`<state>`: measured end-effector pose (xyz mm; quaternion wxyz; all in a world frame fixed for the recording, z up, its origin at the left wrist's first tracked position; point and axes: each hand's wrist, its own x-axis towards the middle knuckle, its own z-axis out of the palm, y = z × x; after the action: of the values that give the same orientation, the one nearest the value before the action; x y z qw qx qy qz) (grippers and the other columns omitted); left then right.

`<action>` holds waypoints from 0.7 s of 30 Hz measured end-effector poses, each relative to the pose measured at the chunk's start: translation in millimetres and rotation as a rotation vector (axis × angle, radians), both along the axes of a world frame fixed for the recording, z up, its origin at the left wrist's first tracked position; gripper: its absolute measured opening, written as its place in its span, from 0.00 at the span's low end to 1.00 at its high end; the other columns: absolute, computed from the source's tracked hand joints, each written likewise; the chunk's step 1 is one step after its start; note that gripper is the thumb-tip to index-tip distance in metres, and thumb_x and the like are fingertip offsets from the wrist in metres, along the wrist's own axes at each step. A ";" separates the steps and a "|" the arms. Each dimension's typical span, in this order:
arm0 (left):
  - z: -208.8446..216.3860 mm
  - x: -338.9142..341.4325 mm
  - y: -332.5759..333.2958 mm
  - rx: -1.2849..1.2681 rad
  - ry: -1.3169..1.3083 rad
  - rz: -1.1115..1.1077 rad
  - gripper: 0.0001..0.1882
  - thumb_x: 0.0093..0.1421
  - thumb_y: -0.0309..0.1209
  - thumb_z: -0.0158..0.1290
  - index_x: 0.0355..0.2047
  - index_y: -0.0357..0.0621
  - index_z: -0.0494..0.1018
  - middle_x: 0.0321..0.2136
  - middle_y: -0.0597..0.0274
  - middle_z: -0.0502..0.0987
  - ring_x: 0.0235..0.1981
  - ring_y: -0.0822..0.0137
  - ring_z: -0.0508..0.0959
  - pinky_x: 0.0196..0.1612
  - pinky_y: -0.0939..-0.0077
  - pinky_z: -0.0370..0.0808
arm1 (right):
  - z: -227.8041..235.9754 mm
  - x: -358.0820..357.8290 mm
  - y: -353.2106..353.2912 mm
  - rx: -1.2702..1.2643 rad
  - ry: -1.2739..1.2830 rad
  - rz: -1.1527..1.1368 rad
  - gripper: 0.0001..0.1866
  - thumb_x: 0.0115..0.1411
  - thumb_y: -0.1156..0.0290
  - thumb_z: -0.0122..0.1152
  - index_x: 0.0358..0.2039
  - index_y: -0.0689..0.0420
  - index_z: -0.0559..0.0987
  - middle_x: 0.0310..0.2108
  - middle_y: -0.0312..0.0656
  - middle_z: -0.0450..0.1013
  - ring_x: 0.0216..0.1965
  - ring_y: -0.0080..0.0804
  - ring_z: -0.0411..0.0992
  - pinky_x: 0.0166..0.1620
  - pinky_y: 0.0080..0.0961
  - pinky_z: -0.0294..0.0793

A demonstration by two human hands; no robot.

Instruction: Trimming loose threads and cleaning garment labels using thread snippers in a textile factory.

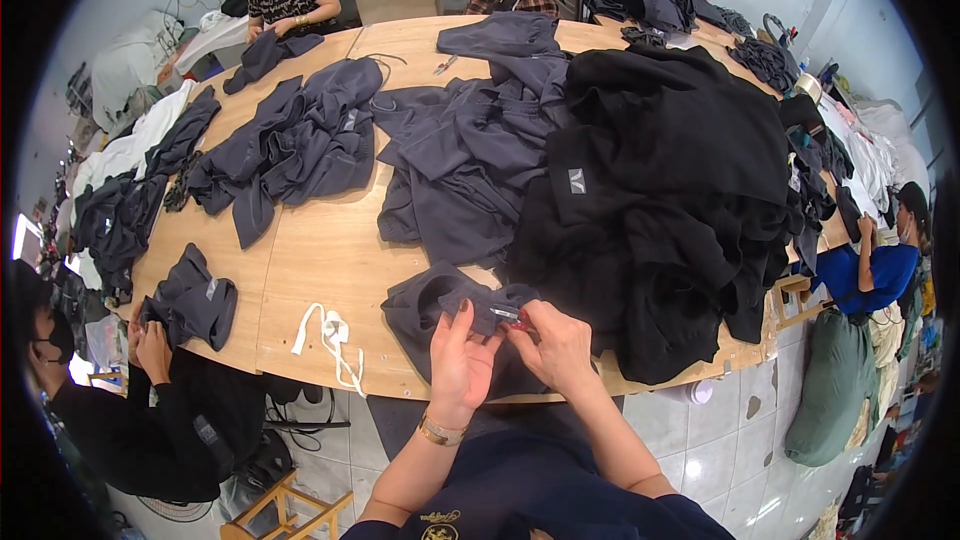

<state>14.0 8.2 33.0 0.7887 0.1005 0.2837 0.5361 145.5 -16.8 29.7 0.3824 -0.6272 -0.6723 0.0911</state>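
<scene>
At the near edge of the table, a dark grey garment (410, 302) lies bunched up, part of it hanging over the edge toward my lap. My left hand (464, 360) pinches a fold of this cloth between thumb and fingers, palm turned up. In my right hand (553, 345) are small thread snips (508, 315) with a red handle, mostly covered by my fingers. Their metal blades point left, against the raised fold beside my left fingertips. Whether the blades are closed is too small to tell.
A big heap of black garments (670, 140) rises at the right, grey garments (460, 160) beyond. White tape (335, 330) lies left of my work. Another person's hands (152, 348) handle a grey garment (195, 298) at the left edge. More people sit around the table (310, 270).
</scene>
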 end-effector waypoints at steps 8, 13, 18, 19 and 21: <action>0.5 0.1 -0.3 0.037 0.012 -0.005 0.09 0.62 0.32 0.47 0.42 0.47 0.67 0.40 0.63 0.73 0.42 0.68 0.72 0.48 0.67 0.69 | -1.0 0.0 2.1 -0.002 0.079 0.010 0.10 0.49 0.69 0.62 0.25 0.59 0.70 0.18 0.43 0.67 0.17 0.38 0.68 0.22 0.26 0.65; 6.6 1.9 0.3 0.029 0.017 0.007 0.09 0.62 0.32 0.47 0.42 0.46 0.67 0.40 0.63 0.74 0.42 0.68 0.73 0.47 0.68 0.70 | -0.4 -1.0 -0.3 -0.116 0.484 0.006 0.10 0.52 0.71 0.60 0.25 0.60 0.68 0.15 0.36 0.64 0.16 0.22 0.62 0.21 0.19 0.60; -0.3 8.3 -3.8 0.086 0.051 0.022 0.09 0.62 0.31 0.46 0.42 0.45 0.65 0.39 0.63 0.74 0.42 0.69 0.73 0.46 0.69 0.71 | 1.6 -15.3 6.6 -0.091 0.691 0.046 0.09 0.52 0.76 0.60 0.31 0.60 0.68 0.15 0.38 0.67 0.15 0.18 0.60 0.20 0.17 0.61; 0.7 12.2 -5.7 0.110 0.078 0.043 0.08 0.62 0.30 0.47 0.42 0.45 0.65 0.38 0.63 0.73 0.41 0.70 0.73 0.45 0.71 0.71 | -2.6 -18.0 9.9 -0.059 0.683 0.031 0.10 0.52 0.76 0.60 0.32 0.60 0.68 0.16 0.39 0.67 0.15 0.19 0.61 0.20 0.18 0.62; -1.7 11.7 -6.0 0.136 0.109 0.069 0.08 0.62 0.29 0.47 0.41 0.45 0.65 0.38 0.64 0.73 0.41 0.70 0.73 0.44 0.72 0.71 | -0.4 -21.9 11.6 0.008 0.626 0.041 0.10 0.51 0.77 0.59 0.32 0.61 0.68 0.17 0.41 0.68 0.15 0.26 0.66 0.21 0.21 0.65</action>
<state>25.7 2.2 31.3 0.7444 0.1729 0.2926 0.5748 123.6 -5.2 29.3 0.5716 -0.5533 -0.5348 0.2849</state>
